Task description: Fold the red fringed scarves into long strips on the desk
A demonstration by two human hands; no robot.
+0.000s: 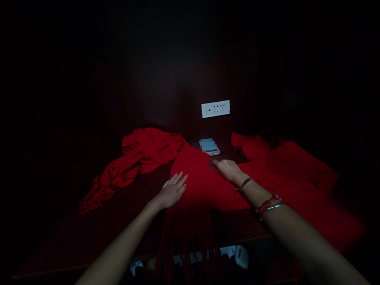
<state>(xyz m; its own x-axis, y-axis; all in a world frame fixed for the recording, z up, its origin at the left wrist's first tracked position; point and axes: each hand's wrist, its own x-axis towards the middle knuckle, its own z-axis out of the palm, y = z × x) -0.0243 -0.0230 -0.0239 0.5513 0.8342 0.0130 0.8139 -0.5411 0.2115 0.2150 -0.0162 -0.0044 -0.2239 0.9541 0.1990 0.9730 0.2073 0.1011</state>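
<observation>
A red fringed scarf (197, 178) lies spread on a dark table, its tassels hanging over the front edge. My left hand (173, 191) rests on the scarf's left side with fingers stretched out and a ring on one finger. At the scarf's right edge, my right hand (228, 169) is closed, fingers bent inward. A small greyish bit shows at its fingertips, too dark to identify. More red cloth (282, 173) extends to the right beneath and beyond my right forearm; whether it joins the scarf is unclear.
A crumpled red fringed cloth (146, 152) lies at the back left. Behind my right hand is a phone (209, 146) with a lit screen. A white socket plate (216, 109) is on the back wall. Below the table edge sits a pale rounded object (242, 257). The surroundings are very dark.
</observation>
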